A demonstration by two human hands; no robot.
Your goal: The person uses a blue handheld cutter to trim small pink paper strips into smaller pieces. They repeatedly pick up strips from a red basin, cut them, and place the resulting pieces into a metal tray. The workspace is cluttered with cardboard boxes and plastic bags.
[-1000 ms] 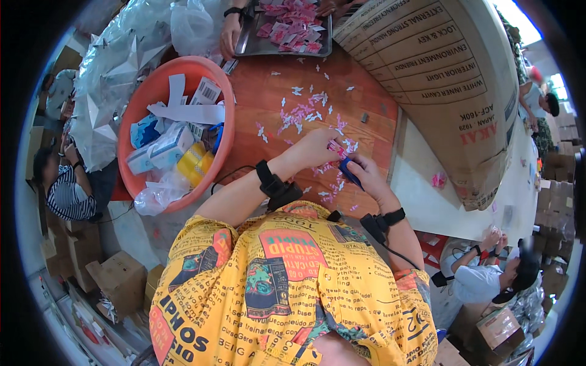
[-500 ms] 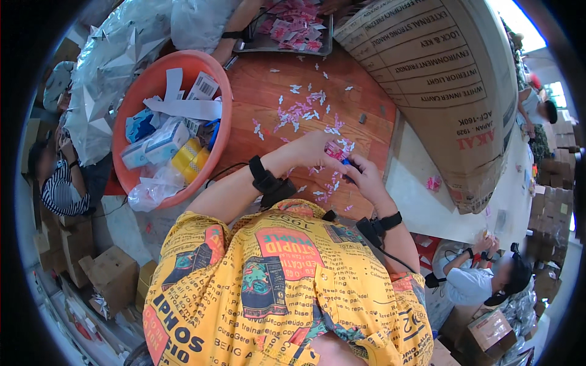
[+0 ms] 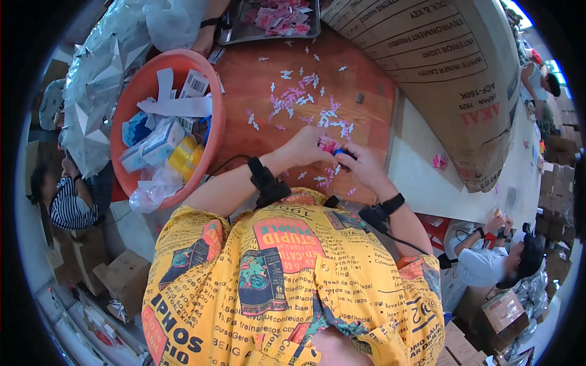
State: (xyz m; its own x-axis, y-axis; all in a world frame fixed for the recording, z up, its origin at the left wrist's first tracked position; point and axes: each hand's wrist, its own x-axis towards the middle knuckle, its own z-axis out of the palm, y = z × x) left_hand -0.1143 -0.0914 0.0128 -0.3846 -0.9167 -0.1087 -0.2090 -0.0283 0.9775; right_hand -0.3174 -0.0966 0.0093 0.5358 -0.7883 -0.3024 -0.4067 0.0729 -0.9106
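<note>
Above the wooden tabletop, my left hand point(image 3: 307, 146) is closed on a small pink plastic piece point(image 3: 328, 144). My right hand point(image 3: 364, 166) meets it from the right, gripping a small blue-handled tool point(image 3: 347, 153) against that piece; fingers hide the tool's working end. Tiny pink and white bits point(image 3: 290, 100) lie scattered on the board beyond both hands, and a few more lie beneath them. At the far edge, a metal tray point(image 3: 268, 40) carries a heap of pink pieces.
An orange tub point(image 3: 220, 113) with labels, boxes and yellow tape stands at left. A large cardboard carton point(image 3: 439, 91) leans at right. Another person's hand point(image 3: 203, 41) is near the tub's far rim. Co-workers sit at left point(image 3: 70, 198) and right point(image 3: 491, 259).
The whole view has shifted slightly. My hands stay together on the pink piece with small finger changes. The other person's hand shows more fully beside the tub.
</note>
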